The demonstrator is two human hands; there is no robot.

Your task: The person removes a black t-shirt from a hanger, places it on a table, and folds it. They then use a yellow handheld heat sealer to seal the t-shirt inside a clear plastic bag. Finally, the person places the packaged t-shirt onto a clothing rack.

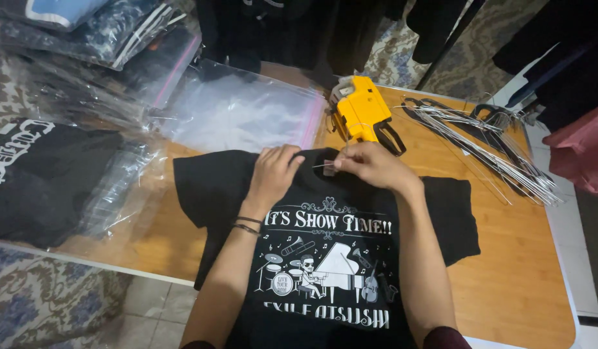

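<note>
Fingers (351, 157) of the right hand (370, 165) are pinching a small tag (329, 165) at the collar of a black printed T-shirt (325, 258) lying on the wooden table (506, 271); the left hand (273, 173) is pressing down, curled, beside a yellow tagging gun (360, 113).

Black T-shirt (331, 258) with white print, yellow tagging gun (360, 110), light wooden table (506, 271).

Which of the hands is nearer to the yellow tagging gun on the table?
Right. The right hand sits just below the yellow tagging gun, almost touching its black handle. The left hand rests on the black T-shirt collar, farther left.
</note>
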